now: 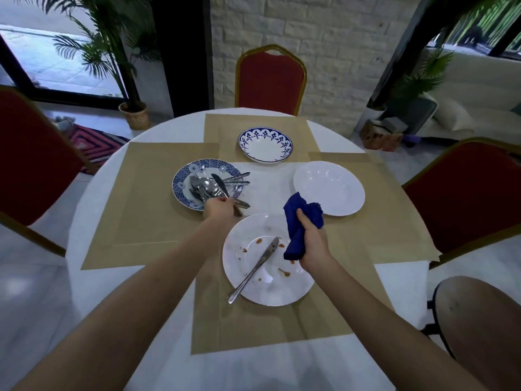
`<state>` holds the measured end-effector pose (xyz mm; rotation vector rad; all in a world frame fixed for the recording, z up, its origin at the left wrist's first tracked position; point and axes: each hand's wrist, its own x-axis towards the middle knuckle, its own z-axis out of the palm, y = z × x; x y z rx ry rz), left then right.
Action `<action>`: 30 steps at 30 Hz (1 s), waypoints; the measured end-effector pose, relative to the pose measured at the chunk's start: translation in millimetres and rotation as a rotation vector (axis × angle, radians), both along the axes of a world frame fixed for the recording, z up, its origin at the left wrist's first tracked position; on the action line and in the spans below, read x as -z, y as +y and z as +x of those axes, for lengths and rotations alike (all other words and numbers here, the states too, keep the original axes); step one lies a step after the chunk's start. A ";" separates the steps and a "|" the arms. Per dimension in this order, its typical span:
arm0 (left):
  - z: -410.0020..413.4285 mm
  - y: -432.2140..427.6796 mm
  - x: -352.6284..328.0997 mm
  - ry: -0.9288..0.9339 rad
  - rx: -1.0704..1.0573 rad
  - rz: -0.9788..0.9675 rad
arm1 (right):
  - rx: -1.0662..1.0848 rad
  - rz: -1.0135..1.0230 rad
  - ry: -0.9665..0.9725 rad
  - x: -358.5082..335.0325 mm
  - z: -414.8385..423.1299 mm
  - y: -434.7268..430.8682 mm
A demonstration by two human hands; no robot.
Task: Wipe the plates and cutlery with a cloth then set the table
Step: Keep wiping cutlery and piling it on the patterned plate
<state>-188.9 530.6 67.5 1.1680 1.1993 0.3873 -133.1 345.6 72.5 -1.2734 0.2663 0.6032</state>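
Observation:
A white plate [253,289] smeared with red sauce lies nearest me, with a knife [255,268] resting across it. My right hand [313,244] grips a crumpled blue cloth [300,221] above that plate's right rim. My left hand [220,207] grips a knife [221,186] at the near edge of a blue patterned plate [183,179], which holds a pile of cutlery [208,189]. A clean white plate [328,187] sits to the right. A blue-rimmed white bowl plate [265,145] sits at the far side.
The round table [84,221] has a white cloth and several tan placemats [146,221]. Red chairs stand at the left [31,153], far [270,80] and right [465,193]. A stool [479,314] is at my near right.

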 end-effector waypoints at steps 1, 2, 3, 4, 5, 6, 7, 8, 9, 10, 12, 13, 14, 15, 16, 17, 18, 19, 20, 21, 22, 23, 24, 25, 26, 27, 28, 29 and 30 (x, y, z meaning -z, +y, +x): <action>-1.3 11.1 4.3 0.077 0.006 0.061 | 0.006 -0.022 0.005 5.1 3.5 -4.2; -3.6 19.8 7.2 0.142 0.019 0.117 | 0.009 -0.045 0.017 10.1 6.4 -9.7; -4.5 30.0 13.3 0.192 0.035 0.155 | 0.007 -0.067 0.033 15.7 9.0 -14.5; -5.0 38.5 18.8 0.232 0.057 0.171 | 0.010 -0.084 0.050 20.9 11.1 -18.9; -5.0 45.1 22.9 0.257 0.074 0.187 | 0.017 -0.092 0.069 26.0 12.7 -22.8; -4.4 50.0 28.5 0.279 0.088 0.195 | 0.030 -0.094 0.088 29.9 13.9 -26.2; -4.6 52.7 30.3 0.293 0.099 0.216 | 0.039 -0.101 0.100 32.9 15.1 -29.0; -5.9 50.9 26.3 0.309 0.113 0.251 | 0.039 -0.114 0.107 36.1 16.4 -30.9; -5.4 50.7 24.4 0.332 0.135 0.289 | 0.033 -0.126 0.110 38.8 17.8 -32.3; -4.9 48.4 20.6 0.350 0.147 0.319 | 0.026 -0.134 0.121 41.0 18.3 -33.9; -2.0 46.5 17.2 0.368 0.170 0.335 | 0.033 -0.147 0.133 43.1 18.4 -36.4; 0.0 45.5 16.0 0.383 0.182 0.360 | 0.039 -0.156 0.140 44.0 18.4 -37.4; 1.1 43.1 12.0 0.400 0.196 0.385 | 0.043 -0.161 0.148 45.2 18.9 -38.2; 1.9 42.4 11.4 0.421 0.213 0.416 | 0.042 -0.165 0.154 46.5 19.2 -38.8; 1.7 40.9 10.9 0.431 0.219 0.437 | 0.040 -0.168 0.155 47.3 19.1 -39.0; 1.7 38.4 9.2 0.433 0.224 0.469 | 0.038 -0.170 0.156 46.8 19.0 -38.5; 0.3 34.2 7.7 0.430 0.235 0.505 | 0.041 -0.171 0.154 46.6 18.8 -38.0; -2.2 28.6 7.6 0.418 0.252 0.565 | 0.043 -0.176 0.150 45.8 18.6 -37.3; -5.7 20.7 7.8 0.414 0.280 0.652 | 0.047 -0.181 0.146 45.7 18.5 -36.5; -9.3 11.5 9.6 0.413 0.315 0.758 | 0.049 -0.181 0.144 45.1 18.1 -35.5; -13.6 0.2 11.0 0.395 0.353 0.863 | 0.048 -0.174 0.146 45.2 17.7 -34.8; -19.4 -13.0 11.6 0.366 0.408 0.951 | 0.043 -0.166 0.149 44.4 16.5 -34.1; -25.6 -26.1 13.3 0.336 0.487 0.989 | 0.035 -0.162 0.149 43.5 15.6 -33.7; -32.0 -37.2 16.7 0.331 0.581 0.972 | 0.025 -0.163 0.142 42.6 14.3 -33.2; -38.3 -47.6 19.8 0.359 0.690 0.922 | 0.017 -0.165 0.134 41.2 13.3 -32.6; -43.1 -54.2 26.6 0.405 0.796 0.880 | 0.011 -0.168 0.125 39.8 12.9 -31.8; -47.8 -59.4 33.6 0.467 0.903 0.881 | 0.011 -0.168 0.119 38.3 12.1 -31.5; -51.3 -63.0 39.9 0.546 1.007 0.918 | 0.011 -0.165 0.112 36.7 11.4 -31.3; -55.0 -65.7 43.6 0.626 1.095 0.972 | 0.011 -0.160 0.109 34.7 10.4 -31.3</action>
